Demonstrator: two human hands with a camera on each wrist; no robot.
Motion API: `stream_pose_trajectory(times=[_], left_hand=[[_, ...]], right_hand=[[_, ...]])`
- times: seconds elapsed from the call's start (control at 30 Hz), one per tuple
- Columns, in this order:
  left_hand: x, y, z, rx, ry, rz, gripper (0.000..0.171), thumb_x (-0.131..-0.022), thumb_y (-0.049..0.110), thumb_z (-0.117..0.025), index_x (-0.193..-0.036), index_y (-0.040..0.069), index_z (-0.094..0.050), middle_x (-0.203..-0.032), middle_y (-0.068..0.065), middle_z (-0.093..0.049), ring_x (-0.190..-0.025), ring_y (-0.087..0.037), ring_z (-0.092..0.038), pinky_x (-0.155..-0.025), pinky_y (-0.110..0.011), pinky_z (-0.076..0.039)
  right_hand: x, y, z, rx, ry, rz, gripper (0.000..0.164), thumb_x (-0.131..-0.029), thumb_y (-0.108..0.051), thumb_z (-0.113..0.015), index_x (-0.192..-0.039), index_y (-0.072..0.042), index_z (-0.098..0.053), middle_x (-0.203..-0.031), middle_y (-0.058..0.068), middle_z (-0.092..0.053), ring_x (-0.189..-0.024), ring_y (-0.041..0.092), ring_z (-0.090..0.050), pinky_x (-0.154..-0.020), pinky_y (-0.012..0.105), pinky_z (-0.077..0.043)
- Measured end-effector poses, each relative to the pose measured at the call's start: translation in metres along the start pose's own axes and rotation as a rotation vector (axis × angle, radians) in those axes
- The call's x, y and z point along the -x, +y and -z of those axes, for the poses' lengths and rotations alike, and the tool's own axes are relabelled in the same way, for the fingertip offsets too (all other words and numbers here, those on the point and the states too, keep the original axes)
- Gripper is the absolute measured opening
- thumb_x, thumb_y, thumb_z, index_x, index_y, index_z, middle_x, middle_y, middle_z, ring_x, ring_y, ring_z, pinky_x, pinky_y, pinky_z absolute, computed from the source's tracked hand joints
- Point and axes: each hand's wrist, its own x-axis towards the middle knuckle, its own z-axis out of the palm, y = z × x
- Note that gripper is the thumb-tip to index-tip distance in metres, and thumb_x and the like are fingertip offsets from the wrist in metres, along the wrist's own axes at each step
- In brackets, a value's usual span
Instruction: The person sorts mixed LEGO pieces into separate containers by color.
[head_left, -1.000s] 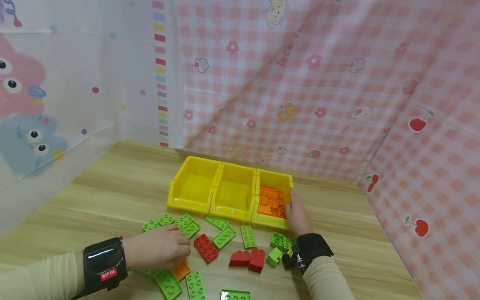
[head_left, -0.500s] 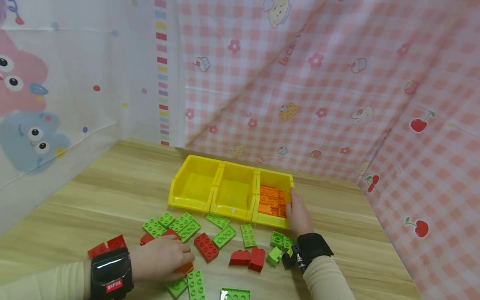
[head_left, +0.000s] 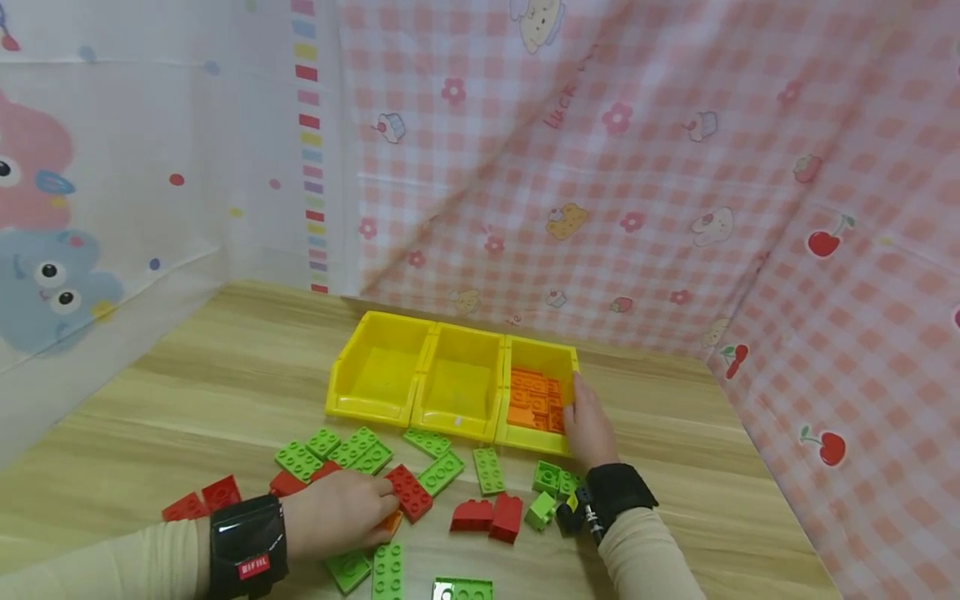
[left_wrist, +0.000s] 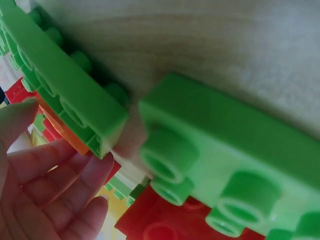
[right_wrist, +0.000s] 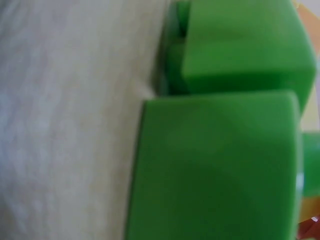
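Note:
In the head view my left hand point(head_left: 341, 512) is low over the table at the left of centre. It pinches an orange brick point(head_left: 392, 522) between thumb and fingers, and most of that brick is hidden. The left wrist view shows the orange brick point(left_wrist: 62, 127) by my fingertips, beside a long green brick point(left_wrist: 65, 75). My right hand point(head_left: 590, 427) holds the right side wall of the rightmost yellow bin point(head_left: 525, 439), which has several orange bricks point(head_left: 534, 400) inside. In the right wrist view two green bricks point(right_wrist: 215, 165) fill much of the frame; the hand is out of that view.
The middle yellow bin point(head_left: 459, 387) and left yellow bin point(head_left: 382, 375) adjoin the rightmost one. Loose green bricks point(head_left: 442, 473) and red bricks point(head_left: 506, 518) lie before the bins. More red bricks point(head_left: 221, 493) lie left of my left wrist. Patterned cloth point(head_left: 465, 167) hangs behind the table.
My left hand has moved rightward with the orange brick, uncovering red and green bricks behind it. The right hand stays at the bin; the head view has shifted slightly.

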Motion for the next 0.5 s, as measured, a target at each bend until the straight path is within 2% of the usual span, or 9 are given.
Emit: stream_pose_trajectory(times=[0.2,0.33,0.4,0.5], left_hand=[[-0.001,-0.002,0.01,0.025,-0.066,-0.011,0.025,-0.081,0.036,-0.069,-0.095,0.015,-0.067,-0.077,0.012,-0.05,-0.061,0.0,-0.039,-0.056,-0.018,-0.04],[-0.005,-0.002,0.024,0.047,-0.098,0.021,0.021,-0.08,0.035,-0.069,-0.089,0.017,-0.066,-0.075,0.013,-0.048,-0.059,-0.002,-0.039,-0.054,-0.019,-0.038],[-0.01,-0.003,0.034,0.049,-0.089,0.033,0.022,-0.08,0.035,-0.069,-0.088,0.016,-0.065,-0.074,0.012,-0.047,-0.058,-0.004,-0.039,-0.053,-0.02,-0.037],[-0.024,-0.002,0.051,0.006,-0.022,-0.008,0.02,-0.081,0.034,-0.068,-0.086,0.015,-0.065,-0.073,0.011,-0.048,-0.059,-0.005,-0.04,-0.056,-0.022,-0.039]], right_hand=[[0.001,0.0,-0.001,-0.006,-0.02,-0.002,0.06,-0.097,-0.009,-0.041,-0.149,-0.005,-0.014,-0.146,0.02,-0.029,-0.133,0.033,-0.029,-0.105,0.048,-0.023],[0.001,-0.002,0.0,-0.005,-0.015,-0.015,0.059,-0.097,-0.01,-0.04,-0.15,-0.006,-0.014,-0.147,0.018,-0.028,-0.134,0.032,-0.029,-0.106,0.047,-0.023],[0.001,-0.003,0.001,-0.006,-0.015,-0.023,0.058,-0.097,-0.01,-0.04,-0.15,-0.007,-0.014,-0.147,0.018,-0.028,-0.134,0.032,-0.029,-0.106,0.047,-0.023],[0.002,-0.004,0.002,-0.004,-0.022,-0.031,0.058,-0.098,-0.011,-0.04,-0.149,-0.006,-0.014,-0.147,0.019,-0.028,-0.133,0.032,-0.029,-0.106,0.047,-0.024]])
